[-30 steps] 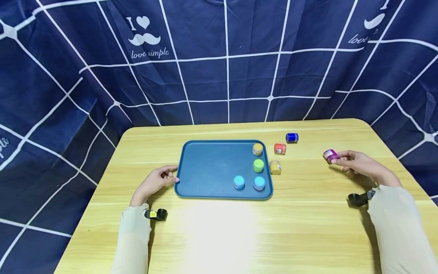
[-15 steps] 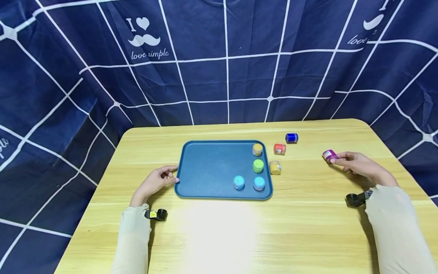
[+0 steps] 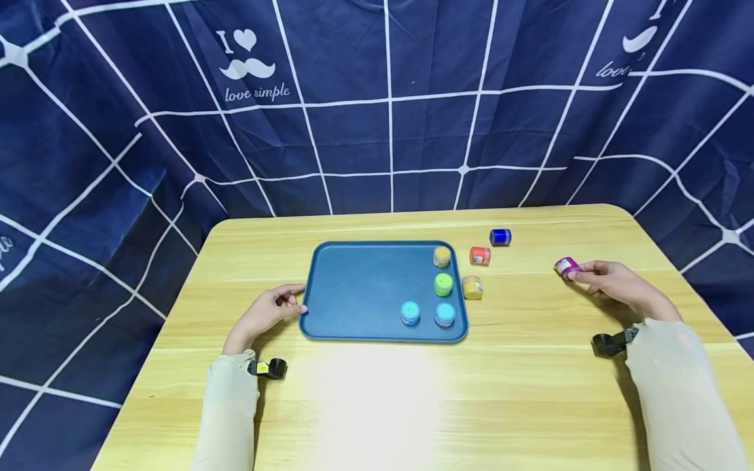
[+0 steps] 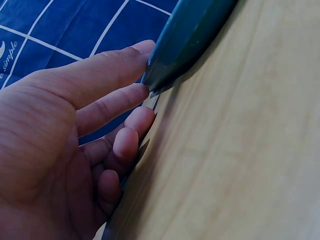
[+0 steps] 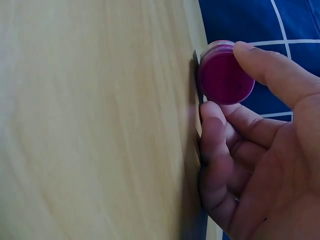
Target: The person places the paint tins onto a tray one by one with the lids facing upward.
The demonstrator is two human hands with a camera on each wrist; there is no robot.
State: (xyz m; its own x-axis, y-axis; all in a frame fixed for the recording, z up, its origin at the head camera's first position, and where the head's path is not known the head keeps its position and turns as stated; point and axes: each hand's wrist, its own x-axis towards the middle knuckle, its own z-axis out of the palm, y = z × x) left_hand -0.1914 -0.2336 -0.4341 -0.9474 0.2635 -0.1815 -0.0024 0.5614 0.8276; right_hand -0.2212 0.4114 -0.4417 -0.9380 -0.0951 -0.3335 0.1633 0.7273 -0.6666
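Here right hand (image 3: 615, 285) pinches purple jar (image 3: 567, 265).

On the dark blue grid-patterned cloth (image 3: 377, 104) behind the table, at about eleven o'clock in the head view, white print reads "I", then a heart above a moustache, with "love simple" in script beneath. At one o'clock the same print is cut off, showing only "love". The left wrist view shows "simple" on the cloth at nine o'clock.
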